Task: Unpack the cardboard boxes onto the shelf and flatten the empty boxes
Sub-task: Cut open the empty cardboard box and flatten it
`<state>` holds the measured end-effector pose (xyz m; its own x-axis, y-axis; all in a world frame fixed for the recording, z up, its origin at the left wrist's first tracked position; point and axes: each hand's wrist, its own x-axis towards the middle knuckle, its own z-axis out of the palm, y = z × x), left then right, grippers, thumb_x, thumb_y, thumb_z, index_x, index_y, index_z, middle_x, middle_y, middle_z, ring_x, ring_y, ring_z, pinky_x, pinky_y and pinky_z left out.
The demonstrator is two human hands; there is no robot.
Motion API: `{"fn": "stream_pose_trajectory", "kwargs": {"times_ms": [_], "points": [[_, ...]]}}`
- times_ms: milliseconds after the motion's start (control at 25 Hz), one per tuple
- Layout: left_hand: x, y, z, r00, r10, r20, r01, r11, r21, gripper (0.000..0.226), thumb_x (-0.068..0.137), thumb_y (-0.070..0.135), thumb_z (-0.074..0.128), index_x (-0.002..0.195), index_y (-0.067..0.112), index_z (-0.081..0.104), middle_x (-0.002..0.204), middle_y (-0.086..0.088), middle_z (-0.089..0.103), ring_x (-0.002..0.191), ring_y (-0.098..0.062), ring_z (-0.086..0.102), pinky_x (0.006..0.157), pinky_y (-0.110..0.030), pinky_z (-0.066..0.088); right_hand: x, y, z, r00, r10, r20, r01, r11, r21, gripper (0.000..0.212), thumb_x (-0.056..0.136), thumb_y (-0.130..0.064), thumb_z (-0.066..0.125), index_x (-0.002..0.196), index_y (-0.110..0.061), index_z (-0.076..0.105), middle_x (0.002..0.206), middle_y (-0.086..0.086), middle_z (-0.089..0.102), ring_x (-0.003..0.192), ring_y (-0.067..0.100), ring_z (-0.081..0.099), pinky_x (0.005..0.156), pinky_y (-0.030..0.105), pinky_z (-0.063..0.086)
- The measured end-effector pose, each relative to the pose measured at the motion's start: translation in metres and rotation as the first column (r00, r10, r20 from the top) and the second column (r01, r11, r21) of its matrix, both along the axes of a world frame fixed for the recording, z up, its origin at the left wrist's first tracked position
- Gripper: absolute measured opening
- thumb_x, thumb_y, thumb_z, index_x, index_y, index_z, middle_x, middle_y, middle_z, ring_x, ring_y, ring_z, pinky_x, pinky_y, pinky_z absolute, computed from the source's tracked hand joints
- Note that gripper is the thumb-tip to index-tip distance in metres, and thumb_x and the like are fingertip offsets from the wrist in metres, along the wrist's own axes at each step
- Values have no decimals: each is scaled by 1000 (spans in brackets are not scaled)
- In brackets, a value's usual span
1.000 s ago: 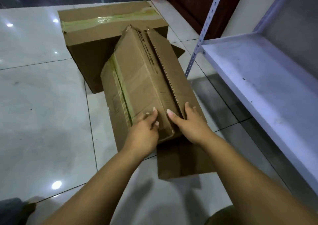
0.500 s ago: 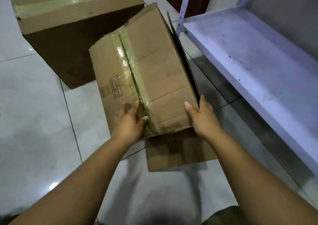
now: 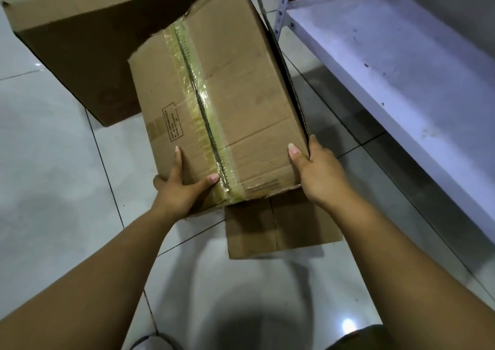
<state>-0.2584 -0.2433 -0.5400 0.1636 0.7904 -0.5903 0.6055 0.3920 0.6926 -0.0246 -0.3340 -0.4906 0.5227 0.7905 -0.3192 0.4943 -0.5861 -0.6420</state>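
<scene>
Between both hands — creased, tape-seamed brown box (image 3: 235, 103)

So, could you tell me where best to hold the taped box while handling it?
Probably as now: by its near bottom corners, coming from below and both sides. The taped box is tilted with its sealed face up, so the left hand cups the lower left edge and the right hand pinches the right edge, clear of the hanging flap.
</scene>
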Motion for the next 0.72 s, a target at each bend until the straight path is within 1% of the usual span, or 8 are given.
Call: {"fn": "stream_pose_trajectory", "kwargs": {"times_ms": [120, 240, 320, 400, 520, 640, 680, 720], "points": [[-4, -4, 2, 999, 7, -38, -6, 1000, 29, 109, 64, 62, 72, 146, 53, 0, 143, -12, 18, 134, -38, 29, 111, -42, 30, 1, -1, -7, 1000, 5, -24, -4, 1000, 13, 71, 91, -65, 34, 149, -24, 28, 141, 8, 45, 125, 30, 48, 103, 50, 43], [-14, -10, 8, 992, -27, -124, 29, 999, 20, 113, 54, 74, 65, 144, 56, -1, 140, -13, 23, 129, -40, 34, 110, -44, 32, -4, -9, -11, 997, -12, -78, 12, 1000, -1, 64, 92, -62, 35, 145, -26, 32, 132, 6, 52, 117, 27, 54, 97, 49, 48], [-23, -17, 13, 979, -69, -194, 70, 998, -1, 117, 47, 80, 59, 143, 58, -3, 139, -14, 23, 126, -41, 36, 108, -46, 33, -9, -18, -13, 994, -29, -108, 27, 999, -21, 59, 94, -59, 35, 143, -25, 37, 129, 5, 55, 115, 26, 56, 97, 48, 48], [-31, -23, 19, 945, -112, -306, 117, 993, -3, 114, 49, 85, 56, 142, 58, -4, 139, -15, 22, 125, -43, 33, 107, -48, 32, -14, -27, -15, 987, -63, -149, 53, 996, -75, 59, 94, -60, 35, 137, -22, 45, 127, 5, 58, 114, 28, 57, 97, 50, 48], [-38, -30, 28, 859, -164, -486, 198, 980, 20, 107, 56, 88, 54, 141, 59, -3, 138, -13, 17, 125, -43, 26, 103, -51, 30, -22, -38, -26, 955, -159, -252, 119, 979, -168, 57, 93, -61, 35, 124, -16, 51, 121, 7, 61, 107, 32, 59, 91, 54, 51], [-39, -34, 29, 801, -180, -571, 236, 971, 25, 107, 55, 89, 53, 141, 59, -3, 136, -13, 15, 122, -42, 26, 101, -52, 30, -30, -41, -40, 907, -243, -342, 182, 962, -202, 31, 101, -45, 36, 110, -18, 48, 109, 5, 58, 104, 33, 57, 91, 56, 50], [-37, -35, 27, 791, -189, -582, 244, 970, 16, 106, 57, 88, 54, 141, 58, -2, 135, -13, 16, 121, -42, 27, 100, -52, 31, -30, -41, -45, 905, -258, -339, 196, 959, -206, 29, 102, -43, 36, 110, -17, 47, 106, 5, 57, 102, 32, 57, 90, 56, 50], [-33, -38, 25, 786, -200, -585, 249, 968, 4, 105, 59, 87, 55, 142, 58, -2, 134, -13, 17, 120, -42, 28, 99, -51, 32, -28, -42, -50, 914, -261, -311, 202, 957, -210, 31, 102, -42, 36, 113, -15, 48, 107, 7, 57, 101, 33, 57, 90, 55, 50]]}}
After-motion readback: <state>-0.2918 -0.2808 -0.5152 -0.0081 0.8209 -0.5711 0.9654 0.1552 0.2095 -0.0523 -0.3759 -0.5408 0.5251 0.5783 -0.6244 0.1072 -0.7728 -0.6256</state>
